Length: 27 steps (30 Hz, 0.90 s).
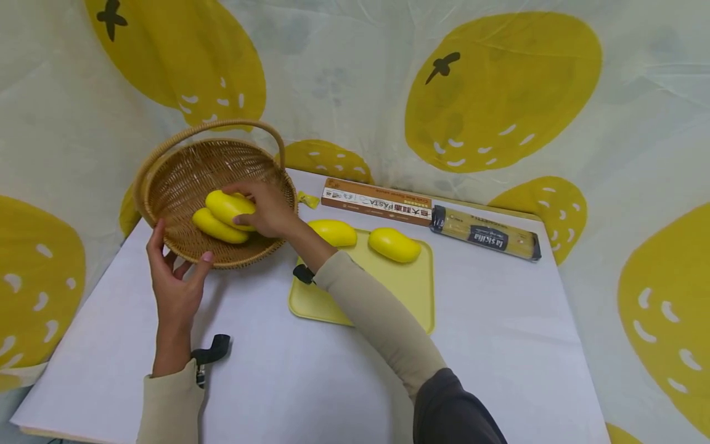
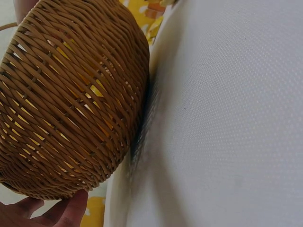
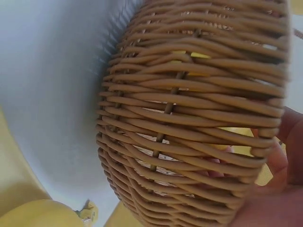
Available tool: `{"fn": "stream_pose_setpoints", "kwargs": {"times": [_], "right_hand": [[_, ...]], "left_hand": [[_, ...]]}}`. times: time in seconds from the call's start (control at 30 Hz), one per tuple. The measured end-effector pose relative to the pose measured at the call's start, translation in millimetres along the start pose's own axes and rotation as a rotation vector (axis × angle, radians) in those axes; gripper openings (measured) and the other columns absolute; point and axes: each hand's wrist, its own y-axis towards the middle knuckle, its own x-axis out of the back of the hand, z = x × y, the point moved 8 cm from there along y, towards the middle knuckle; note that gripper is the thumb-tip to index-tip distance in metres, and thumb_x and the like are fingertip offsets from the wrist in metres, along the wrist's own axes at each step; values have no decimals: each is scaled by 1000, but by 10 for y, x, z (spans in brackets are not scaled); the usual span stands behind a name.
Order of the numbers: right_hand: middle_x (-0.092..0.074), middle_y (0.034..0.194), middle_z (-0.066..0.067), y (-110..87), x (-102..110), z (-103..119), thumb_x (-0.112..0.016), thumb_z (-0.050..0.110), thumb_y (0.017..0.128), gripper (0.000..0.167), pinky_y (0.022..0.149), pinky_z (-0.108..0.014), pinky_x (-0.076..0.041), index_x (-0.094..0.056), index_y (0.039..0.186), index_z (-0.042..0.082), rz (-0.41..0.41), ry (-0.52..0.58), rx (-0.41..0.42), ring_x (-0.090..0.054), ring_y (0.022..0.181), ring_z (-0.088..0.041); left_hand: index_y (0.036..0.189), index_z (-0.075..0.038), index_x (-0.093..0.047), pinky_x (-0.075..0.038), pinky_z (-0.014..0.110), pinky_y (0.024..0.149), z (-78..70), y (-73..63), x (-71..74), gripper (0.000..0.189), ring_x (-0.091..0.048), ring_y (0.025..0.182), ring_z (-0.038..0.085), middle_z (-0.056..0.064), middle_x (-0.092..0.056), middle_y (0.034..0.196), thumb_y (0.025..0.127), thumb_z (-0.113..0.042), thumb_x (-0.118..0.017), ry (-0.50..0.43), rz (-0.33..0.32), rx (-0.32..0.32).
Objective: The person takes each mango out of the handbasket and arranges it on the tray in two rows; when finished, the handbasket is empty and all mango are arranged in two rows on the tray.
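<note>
A brown wicker basket (image 1: 166, 197) with an arched handle tilts toward me at the table's left back. At its front left rim my left hand (image 1: 179, 290) holds it, thumb near the rim. The left wrist view shows fingertips (image 2: 78, 208) against the woven wall. My right hand (image 1: 272, 209) reaches inside and grips a yellow mango (image 1: 224, 206), which overlaps a second mango (image 1: 213, 228) in the basket. Through the weave in the right wrist view, parts of the fingers show. Two more mangoes (image 1: 394, 245) rest on a pale yellow tray (image 1: 413, 293).
Behind the tray lie a brown pasta box (image 1: 377, 202) and a pack of spaghetti (image 1: 488, 234). A small yellow wrapped piece (image 1: 308, 199) sits beside the basket. A fruit-patterned curtain (image 1: 344, 68) hangs behind the white table (image 1: 499, 345). My right forearm crosses over the tray.
</note>
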Motion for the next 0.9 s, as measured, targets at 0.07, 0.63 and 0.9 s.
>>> {"fn": "stream_pose_setpoints", "kwargs": {"times": [0.07,0.63,0.9], "right_hand": [[-58,156,6,-51,31,22,-82,18,94,59,115,-24,-47,-62,149,22,-26,11,20,-56,139,-14],[-60,150,6,-593,315,148,-84,18,92,62,112,-23,-50,-62,150,28,-196,231,42,-56,132,-9],[-62,144,9,-905,465,194,-84,18,93,61,110,-22,-50,-63,149,29,-245,312,94,-54,131,-4]], "left_hand": [[168,-33,-25,-48,35,116,2,-2,2,92,-44,146,34,-6,-27,174,95,-15,-78,5,-1,0],[168,-30,-26,-49,35,114,-156,-61,-28,89,-45,144,34,-4,-29,173,96,-14,-77,14,-3,-23],[168,-28,-27,-47,32,116,-228,-76,-45,88,-43,145,36,-2,-29,173,96,-11,-75,-1,-7,-29]]}}
